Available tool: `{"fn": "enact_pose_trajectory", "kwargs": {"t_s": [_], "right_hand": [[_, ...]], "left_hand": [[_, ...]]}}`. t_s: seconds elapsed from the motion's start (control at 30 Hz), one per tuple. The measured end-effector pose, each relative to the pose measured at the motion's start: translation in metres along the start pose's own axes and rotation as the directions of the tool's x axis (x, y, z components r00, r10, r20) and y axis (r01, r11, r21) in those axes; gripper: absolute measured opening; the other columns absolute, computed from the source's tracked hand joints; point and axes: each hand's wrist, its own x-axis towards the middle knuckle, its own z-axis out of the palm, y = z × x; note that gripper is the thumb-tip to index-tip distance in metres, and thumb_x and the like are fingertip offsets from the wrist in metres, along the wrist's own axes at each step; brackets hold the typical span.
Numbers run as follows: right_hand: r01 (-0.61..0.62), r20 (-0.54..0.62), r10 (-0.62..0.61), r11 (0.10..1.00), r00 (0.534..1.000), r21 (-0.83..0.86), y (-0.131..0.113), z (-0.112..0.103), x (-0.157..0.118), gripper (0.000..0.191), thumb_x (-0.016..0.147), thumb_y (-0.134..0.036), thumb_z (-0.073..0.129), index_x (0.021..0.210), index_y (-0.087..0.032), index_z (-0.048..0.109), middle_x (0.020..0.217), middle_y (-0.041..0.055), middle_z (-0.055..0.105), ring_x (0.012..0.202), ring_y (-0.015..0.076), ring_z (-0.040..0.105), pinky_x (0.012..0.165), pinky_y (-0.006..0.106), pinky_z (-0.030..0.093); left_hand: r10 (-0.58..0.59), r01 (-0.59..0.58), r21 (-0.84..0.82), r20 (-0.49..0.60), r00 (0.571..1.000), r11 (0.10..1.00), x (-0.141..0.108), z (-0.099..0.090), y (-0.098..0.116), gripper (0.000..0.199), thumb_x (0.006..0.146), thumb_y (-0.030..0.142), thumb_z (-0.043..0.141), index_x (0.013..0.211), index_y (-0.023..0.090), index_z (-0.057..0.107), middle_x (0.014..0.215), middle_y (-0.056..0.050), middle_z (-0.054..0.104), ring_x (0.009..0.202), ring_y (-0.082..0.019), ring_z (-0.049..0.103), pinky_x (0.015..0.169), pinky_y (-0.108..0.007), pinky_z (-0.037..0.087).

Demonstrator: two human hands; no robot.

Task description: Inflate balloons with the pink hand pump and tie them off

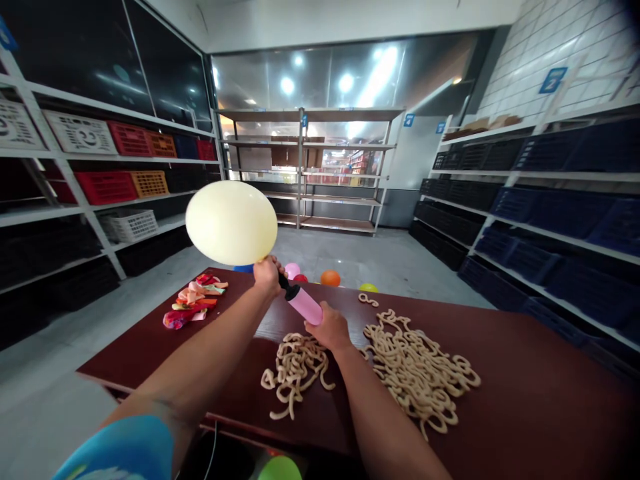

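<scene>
A large pale yellow balloon (231,222), blown up round, sits over the nozzle end of a pink and black balloon pump (306,305). My left hand (268,275) is closed around the balloon's neck and the pump's black front end. Wrapped around the pink barrel, my right hand (330,327) grips the rear of the pump, which tilts up to the left above the table. Beneath my hands lies a small heap of beige curly pieces (299,367); a bigger heap of beige curly pieces (413,367) spreads to the right of my right forearm.
Uninflated balloons (196,297) lie on the left of the dark red table (520,373). Inflated balloons, among them an orange balloon (330,277), show past its far edge. A green balloon (280,469) is below the near edge. Shelves with crates (107,188) line both sides.
</scene>
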Motion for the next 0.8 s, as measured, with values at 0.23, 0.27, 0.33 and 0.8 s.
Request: {"fn": "enact_pose_trajectory", "kwargs": {"t_s": [0.23,0.27,0.33,0.8], "right_hand": [[-0.005,0.001,0.005,1.0,1.0,0.002,-0.001,-0.004,0.001,0.039,0.066,-0.045,0.066,0.094,-0.021,0.053,0.084,0.0044,0.064,0.077,0.0207,0.06,0.065,0.027,0.037],[-0.003,0.0,0.003,1.0,1.0,0.007,-0.001,-0.004,0.001,0.039,0.066,-0.045,0.066,0.094,-0.021,0.053,0.084,0.0043,0.064,0.078,0.0208,0.06,0.065,0.028,0.037],[0.0,-0.006,0.0,1.0,1.0,0.016,-0.002,-0.005,0.002,0.04,0.065,-0.045,0.066,0.094,-0.021,0.053,0.084,0.004,0.065,0.078,0.021,0.06,0.065,0.028,0.037],[-0.002,-0.011,0.001,0.999,1.0,-0.033,0.001,0.0,0.001,0.035,0.065,-0.043,0.066,0.089,-0.021,0.052,0.083,0.0031,0.064,0.077,0.0206,0.06,0.066,0.028,0.038]], "left_hand": [[0.052,-0.052,0.001,0.037,0.998,0.999,0.008,0.003,0.02,0.014,0.063,0.012,0.044,0.058,0.02,0.033,0.043,0.005,0.029,0.034,-0.009,0.034,0.033,-0.021,0.03],[0.067,-0.067,-0.002,0.027,0.997,0.998,0.013,0.003,0.032,0.014,0.062,0.011,0.044,0.058,0.02,0.033,0.043,0.005,0.029,0.034,-0.009,0.034,0.033,-0.021,0.03],[0.091,-0.091,-0.013,0.005,0.996,0.996,0.022,0.001,0.059,0.015,0.06,0.009,0.043,0.059,0.02,0.033,0.043,0.005,0.029,0.033,-0.008,0.032,0.033,-0.021,0.029],[0.103,-0.104,-0.071,-0.024,0.994,0.992,0.029,-0.006,0.076,0.015,0.056,0.007,0.043,0.058,0.019,0.034,0.045,0.006,0.028,0.034,-0.007,0.031,0.034,-0.019,0.026]]}}
